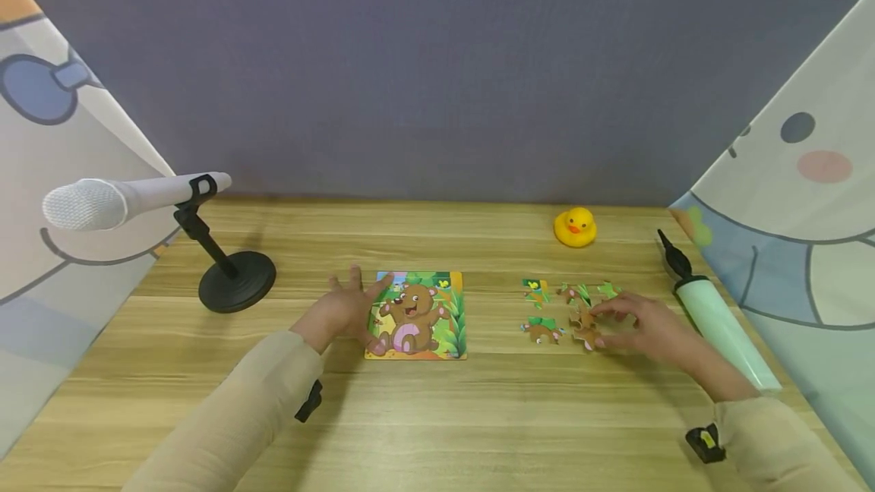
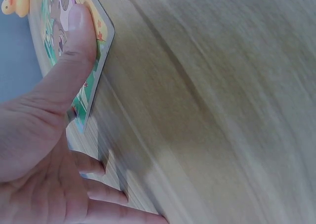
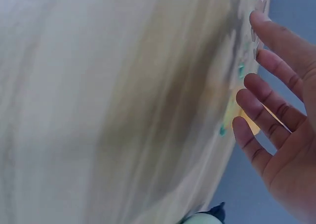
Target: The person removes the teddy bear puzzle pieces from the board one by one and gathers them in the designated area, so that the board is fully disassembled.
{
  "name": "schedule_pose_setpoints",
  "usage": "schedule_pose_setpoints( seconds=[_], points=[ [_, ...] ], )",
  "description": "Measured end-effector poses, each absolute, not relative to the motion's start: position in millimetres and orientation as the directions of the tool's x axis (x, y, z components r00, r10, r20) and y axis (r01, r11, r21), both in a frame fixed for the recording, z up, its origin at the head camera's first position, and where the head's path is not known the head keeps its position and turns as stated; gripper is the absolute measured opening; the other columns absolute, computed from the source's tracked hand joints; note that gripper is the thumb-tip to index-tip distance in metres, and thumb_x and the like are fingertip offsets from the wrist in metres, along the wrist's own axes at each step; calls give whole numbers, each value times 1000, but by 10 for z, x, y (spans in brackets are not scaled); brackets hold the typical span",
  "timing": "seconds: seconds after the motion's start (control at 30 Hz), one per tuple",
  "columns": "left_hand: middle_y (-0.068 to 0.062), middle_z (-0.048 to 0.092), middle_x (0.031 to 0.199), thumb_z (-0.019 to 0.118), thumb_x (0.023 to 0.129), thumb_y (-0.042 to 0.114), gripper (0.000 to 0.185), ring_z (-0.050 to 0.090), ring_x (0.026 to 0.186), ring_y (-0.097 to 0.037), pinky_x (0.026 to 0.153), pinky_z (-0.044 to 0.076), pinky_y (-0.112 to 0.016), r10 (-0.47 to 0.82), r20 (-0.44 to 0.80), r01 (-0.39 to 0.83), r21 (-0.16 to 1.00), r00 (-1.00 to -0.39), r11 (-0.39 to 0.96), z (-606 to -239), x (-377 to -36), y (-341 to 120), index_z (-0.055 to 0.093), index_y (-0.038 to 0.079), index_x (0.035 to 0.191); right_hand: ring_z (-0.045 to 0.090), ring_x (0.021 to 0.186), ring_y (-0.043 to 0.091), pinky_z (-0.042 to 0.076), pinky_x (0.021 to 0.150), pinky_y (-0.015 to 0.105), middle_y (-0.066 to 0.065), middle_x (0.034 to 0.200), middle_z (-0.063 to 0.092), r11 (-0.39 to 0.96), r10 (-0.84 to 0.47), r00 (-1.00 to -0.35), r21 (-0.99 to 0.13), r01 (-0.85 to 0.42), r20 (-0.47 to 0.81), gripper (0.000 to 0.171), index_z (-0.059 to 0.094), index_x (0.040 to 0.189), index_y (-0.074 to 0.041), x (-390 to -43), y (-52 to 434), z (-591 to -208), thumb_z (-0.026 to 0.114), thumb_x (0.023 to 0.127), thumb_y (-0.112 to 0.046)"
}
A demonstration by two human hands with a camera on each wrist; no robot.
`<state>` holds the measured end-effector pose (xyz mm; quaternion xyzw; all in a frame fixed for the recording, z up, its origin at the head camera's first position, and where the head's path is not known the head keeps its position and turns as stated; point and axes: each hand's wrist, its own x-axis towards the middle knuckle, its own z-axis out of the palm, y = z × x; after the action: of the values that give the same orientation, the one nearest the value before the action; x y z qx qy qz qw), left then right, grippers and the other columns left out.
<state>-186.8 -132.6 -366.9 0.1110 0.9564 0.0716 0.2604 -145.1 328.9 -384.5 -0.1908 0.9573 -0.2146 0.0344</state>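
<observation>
A bear picture puzzle board [image 1: 417, 315] lies flat at the table's middle. My left hand [image 1: 345, 302] rests on the wood at its left edge, fingers straight. In the left wrist view the left hand [image 2: 54, 120] has its thumb [image 2: 76, 41] pressed on the board's [image 2: 101, 34] corner. Several loose puzzle pieces [image 1: 540, 331] lie to the right of the board. My right hand [image 1: 632, 321] reaches over the rightmost pieces, fingertips touching them. The right wrist view shows the right hand [image 3: 281, 135] with fingers extended and nothing gripped; the pieces [image 3: 242, 68] there are blurred.
A yellow rubber duck [image 1: 575, 227] sits at the back right. A pale green hand pump [image 1: 711, 317] lies along the right edge, close to my right wrist. A white microphone [image 1: 123, 200] on a black stand [image 1: 237, 281] is at the left. Patterned curtains flank the table.
</observation>
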Motion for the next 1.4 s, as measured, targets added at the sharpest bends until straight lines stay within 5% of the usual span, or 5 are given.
schedule_pose_setpoints(
  seconds=[0.23,0.57,0.8,1.2,1.4],
  points=[
    [-42,-2,159,91,64,47,130,7,139,-72,87,52,-69,251,-484,179,191,-838,965,-3670,-1878,-1316,13,18,165,62,93,19,53,78,41,2,110,70,850,-404,-915,-367,-378,8,45,75,114,-11,-1451,3334,-3938,87,80,-38],
    [-42,-3,160,91,65,46,130,6,138,-72,88,51,-69,247,-486,172,194,-838,966,-3672,-1871,-1322,13,18,165,59,91,16,53,74,35,-1,109,65,818,-455,-890,-392,-420,2,45,73,114,-11,-1454,3354,-3928,88,79,-34],
    [-42,-2,159,91,64,46,130,7,138,-72,88,50,-71,254,-476,176,203,-842,963,-3677,-1876,-1319,14,18,165,63,87,20,52,67,32,3,105,69,837,-375,-925,-404,-369,67,33,72,116,-7,-1522,3230,-3750,81,88,-24],
    [-40,-6,160,90,66,46,130,3,139,-71,91,47,-73,244,-499,155,213,-832,965,-3688,-1873,-1335,10,19,165,60,94,20,53,70,29,9,112,66,693,-432,-902,-632,-347,20,40,70,124,-6,-1635,2551,-3693,80,90,-26],
    [-41,-4,160,91,65,46,129,4,139,-72,90,49,-72,250,-488,164,214,-836,963,-3652,-1859,-1321,14,17,165,60,97,24,52,72,31,7,116,66,665,-480,-878,-650,-367,5,44,70,125,-9,-1672,2217,-3750,80,89,-33]
  ],
)
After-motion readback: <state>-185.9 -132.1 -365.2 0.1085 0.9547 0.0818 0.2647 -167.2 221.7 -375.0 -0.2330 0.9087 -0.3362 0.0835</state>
